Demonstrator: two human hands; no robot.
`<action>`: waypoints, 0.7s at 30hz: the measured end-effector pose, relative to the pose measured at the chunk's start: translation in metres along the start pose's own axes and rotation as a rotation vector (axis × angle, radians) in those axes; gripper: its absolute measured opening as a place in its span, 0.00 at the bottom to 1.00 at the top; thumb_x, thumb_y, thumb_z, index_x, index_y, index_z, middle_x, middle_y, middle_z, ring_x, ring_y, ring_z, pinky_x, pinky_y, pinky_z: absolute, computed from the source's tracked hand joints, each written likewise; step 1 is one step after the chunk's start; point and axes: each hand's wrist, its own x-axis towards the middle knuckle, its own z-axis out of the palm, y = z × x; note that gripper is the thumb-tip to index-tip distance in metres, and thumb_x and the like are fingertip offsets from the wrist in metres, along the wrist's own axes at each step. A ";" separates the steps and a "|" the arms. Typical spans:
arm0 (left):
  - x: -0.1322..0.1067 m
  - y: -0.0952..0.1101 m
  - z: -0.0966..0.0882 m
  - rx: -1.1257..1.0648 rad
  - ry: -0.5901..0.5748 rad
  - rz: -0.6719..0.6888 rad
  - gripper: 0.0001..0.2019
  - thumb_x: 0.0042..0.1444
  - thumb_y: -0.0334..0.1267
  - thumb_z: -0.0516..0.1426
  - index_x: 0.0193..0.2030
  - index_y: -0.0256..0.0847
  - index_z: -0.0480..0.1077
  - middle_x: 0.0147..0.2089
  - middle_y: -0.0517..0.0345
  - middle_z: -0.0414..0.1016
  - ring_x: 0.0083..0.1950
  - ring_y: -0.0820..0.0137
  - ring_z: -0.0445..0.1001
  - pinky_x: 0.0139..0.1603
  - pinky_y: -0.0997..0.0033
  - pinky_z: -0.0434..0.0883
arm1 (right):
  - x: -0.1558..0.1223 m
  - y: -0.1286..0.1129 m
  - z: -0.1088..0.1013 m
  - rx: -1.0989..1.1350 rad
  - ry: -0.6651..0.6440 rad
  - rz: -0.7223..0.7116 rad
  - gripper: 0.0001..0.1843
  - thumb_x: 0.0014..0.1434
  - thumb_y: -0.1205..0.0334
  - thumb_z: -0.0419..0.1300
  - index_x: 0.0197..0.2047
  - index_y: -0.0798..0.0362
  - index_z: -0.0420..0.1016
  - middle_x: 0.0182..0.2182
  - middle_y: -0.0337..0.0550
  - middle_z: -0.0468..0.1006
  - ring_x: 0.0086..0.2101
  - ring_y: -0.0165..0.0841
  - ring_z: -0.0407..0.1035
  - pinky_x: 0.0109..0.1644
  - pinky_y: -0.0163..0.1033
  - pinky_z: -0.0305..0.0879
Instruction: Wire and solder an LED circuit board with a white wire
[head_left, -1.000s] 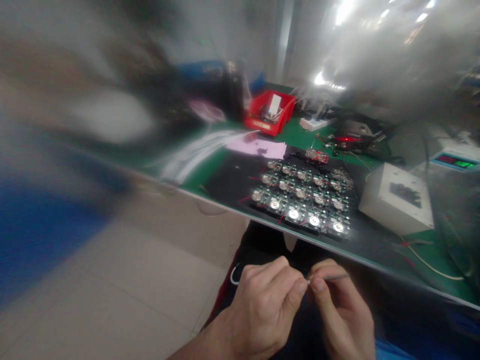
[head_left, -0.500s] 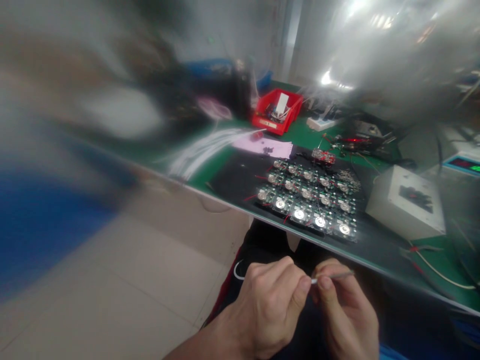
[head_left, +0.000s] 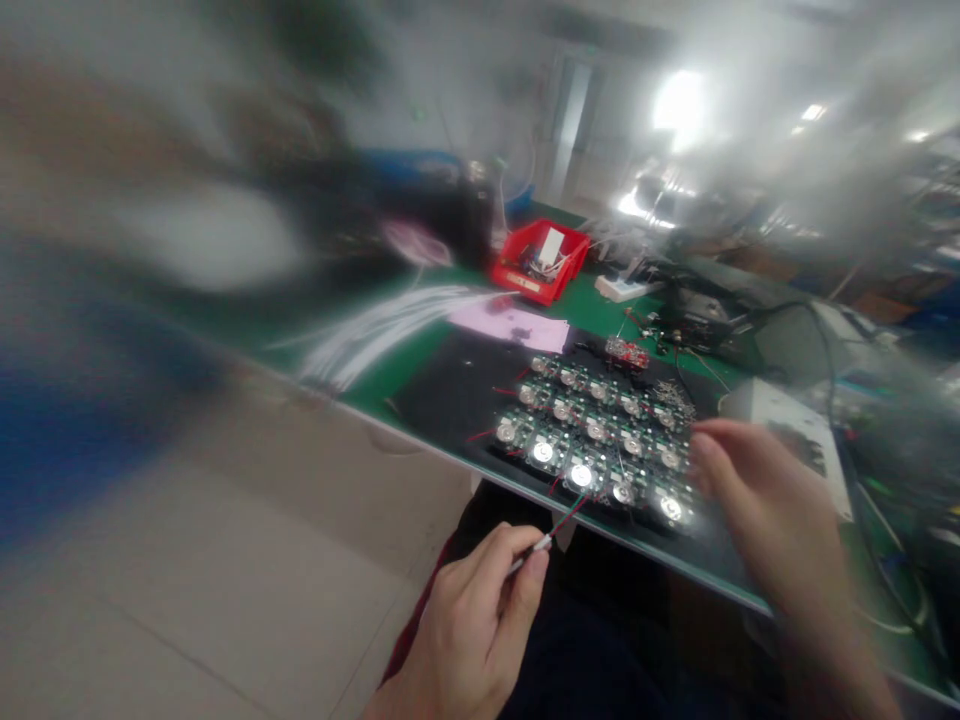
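Low in front of the table edge, my left hand [head_left: 487,600] pinches a white cable [head_left: 541,543] between thumb and forefinger. Thin red and green wires [head_left: 568,515] stick out of the cable's end toward the boards. My right hand [head_left: 772,500] is raised over the right end of the rows of small circuit boards [head_left: 596,430], thumb near the fingers. Motion smears it, so whether it holds anything does not show. The boards carry round silvery parts, and some have short red wires. They lie on a black mat [head_left: 442,400].
A bundle of white cables [head_left: 382,325] lies at the left of the green table. Behind the boards are a pink sheet [head_left: 502,325] with small dark parts and a red bin [head_left: 540,262]. At right stands a white box [head_left: 780,405], partly behind my right hand.
My hands, together on the cable before, have separated. My right hand has moved up and right over the table; my left has shifted left, keeping the cable, whose coloured wires now show.
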 end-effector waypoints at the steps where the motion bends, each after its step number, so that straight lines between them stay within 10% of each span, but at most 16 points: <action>1: 0.002 -0.003 0.000 -0.043 0.021 -0.046 0.06 0.74 0.38 0.52 0.49 0.46 0.70 0.35 0.63 0.74 0.33 0.73 0.75 0.37 0.74 0.70 | 0.034 0.009 0.001 -0.082 -0.007 -0.009 0.17 0.70 0.46 0.59 0.47 0.51 0.80 0.33 0.44 0.79 0.31 0.36 0.74 0.34 0.37 0.69; 8: 0.011 -0.016 0.000 -0.139 0.113 -0.110 0.05 0.72 0.40 0.54 0.48 0.48 0.71 0.35 0.66 0.77 0.33 0.77 0.78 0.36 0.81 0.72 | 0.201 0.071 0.072 -0.440 -0.279 -0.053 0.08 0.72 0.59 0.64 0.47 0.56 0.80 0.42 0.44 0.79 0.42 0.36 0.74 0.53 0.47 0.72; 21: 0.017 -0.026 -0.011 -0.159 0.109 -0.065 0.06 0.71 0.38 0.53 0.45 0.45 0.71 0.32 0.63 0.73 0.27 0.76 0.73 0.28 0.79 0.68 | 0.223 0.099 0.120 -0.678 -0.360 0.054 0.16 0.74 0.51 0.62 0.52 0.56 0.77 0.45 0.46 0.77 0.43 0.37 0.75 0.52 0.48 0.75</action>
